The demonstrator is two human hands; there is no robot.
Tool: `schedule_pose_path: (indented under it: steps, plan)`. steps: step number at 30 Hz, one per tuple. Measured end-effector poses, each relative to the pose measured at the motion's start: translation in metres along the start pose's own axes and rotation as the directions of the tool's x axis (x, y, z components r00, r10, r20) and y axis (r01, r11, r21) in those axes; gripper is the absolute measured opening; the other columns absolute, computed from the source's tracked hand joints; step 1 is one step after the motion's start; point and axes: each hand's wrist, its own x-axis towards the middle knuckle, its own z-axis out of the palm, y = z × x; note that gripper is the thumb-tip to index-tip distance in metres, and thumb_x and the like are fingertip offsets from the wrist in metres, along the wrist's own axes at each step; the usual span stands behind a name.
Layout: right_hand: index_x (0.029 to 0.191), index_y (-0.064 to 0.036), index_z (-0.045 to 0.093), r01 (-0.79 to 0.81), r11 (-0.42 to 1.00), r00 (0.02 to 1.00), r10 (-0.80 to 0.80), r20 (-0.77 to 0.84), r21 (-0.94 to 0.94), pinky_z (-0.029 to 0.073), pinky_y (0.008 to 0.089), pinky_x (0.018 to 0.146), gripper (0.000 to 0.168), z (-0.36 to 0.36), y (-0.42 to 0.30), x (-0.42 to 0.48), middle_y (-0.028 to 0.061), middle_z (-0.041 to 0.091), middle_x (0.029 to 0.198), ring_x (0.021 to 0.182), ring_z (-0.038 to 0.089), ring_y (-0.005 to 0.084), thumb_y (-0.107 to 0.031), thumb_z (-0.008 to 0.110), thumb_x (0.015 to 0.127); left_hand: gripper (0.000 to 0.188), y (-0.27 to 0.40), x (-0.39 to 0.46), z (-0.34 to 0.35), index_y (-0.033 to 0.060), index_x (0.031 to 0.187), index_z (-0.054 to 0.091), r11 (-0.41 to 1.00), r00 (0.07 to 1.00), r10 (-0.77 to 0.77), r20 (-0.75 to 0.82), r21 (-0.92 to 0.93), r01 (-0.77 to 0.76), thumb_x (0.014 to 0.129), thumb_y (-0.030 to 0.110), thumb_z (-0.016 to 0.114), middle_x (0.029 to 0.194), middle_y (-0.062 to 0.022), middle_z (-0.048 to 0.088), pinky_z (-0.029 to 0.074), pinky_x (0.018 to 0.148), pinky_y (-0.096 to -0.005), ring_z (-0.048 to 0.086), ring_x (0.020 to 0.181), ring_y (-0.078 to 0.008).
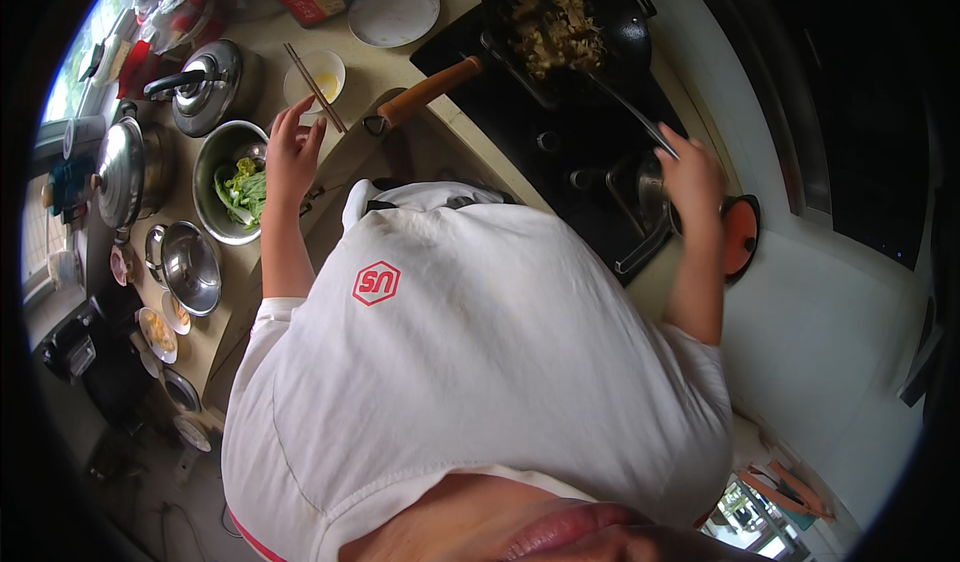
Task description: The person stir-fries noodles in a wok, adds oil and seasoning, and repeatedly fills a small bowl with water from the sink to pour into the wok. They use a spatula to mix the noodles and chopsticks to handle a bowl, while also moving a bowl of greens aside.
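My right hand [694, 175] grips the metal handle of a cooking utensil [637, 115], whose far end is in the food in a black wok [630, 33]. The wok stands on the black cooktop [517, 130], its wooden handle [431, 90] pointing towards the counter's edge. My left hand [292, 149] has thumb and forefinger apart beside a pair of chopsticks [304, 72]; whether a fingertip touches them, I cannot tell. The chopsticks lie across a white bowl [294, 81] with some yellow liquid. Left of that hand is a metal bowl [204, 187] holding leafy greens [244, 190].
A white plate [394, 10] lies beyond the chopsticks. Lidded metal pots [210, 93], an empty metal bowl [191, 265] and small dishes of food [159, 334] line the left counter. Near my right forearm are a small pan [651, 187] and a red-orange round object [739, 238].
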Motion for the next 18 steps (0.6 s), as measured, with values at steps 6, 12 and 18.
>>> schedule_pose_path:
  steps: [6,12,18]
  plan:
    - [0.137,-0.02,0.069,-0.195,0.937,0.981,0.185,0.062,0.291,0.055,0.0441,0.096,0.043,0.037,0.026,0.064,0.0148,0.074,0.123,0.117,0.069,0.0346,-0.04,0.068,0.099,0.04,0.017,0.009,-0.01,0.0076,0.137,0.065,0.999,0.999,0.036,0.006,0.029,-0.036,0.1,0.018,0.073,0.128,-0.0111,0.063,0.057,0.077,-0.0289,0.07,0.091,-0.0158]
    - [0.128,-0.008,0.074,-0.284,0.853,0.957,0.228,0.177,0.438,0.049,0.0333,0.056,0.039,0.03,0.136,0.102,0.0057,0.069,0.075,0.06,0.062,0.0175,-0.034,0.069,0.1,0.037,-0.021,-0.017,-0.017,0.0081,0.136,0.066,0.998,0.999,0.002,-0.053,0.059,0.001,0.099,0.01,0.071,0.125,-0.0066,0.063,0.056,0.075,-0.0271,0.064,0.091,-0.0114]
    - [0.128,-0.012,0.072,-0.573,0.578,0.776,0.156,0.611,0.581,0.025,0.0256,0.036,0.033,0.078,0.085,0.16,0.0,0.056,0.06,0.039,0.042,0.0085,-0.032,0.065,0.104,0.039,-0.007,-0.033,-0.015,0.0091,0.136,0.065,0.995,0.997,-0.079,0.009,0.066,0.078,0.1,0.02,0.072,0.123,-0.0085,0.064,0.055,0.08,-0.0294,0.066,0.089,-0.0157]
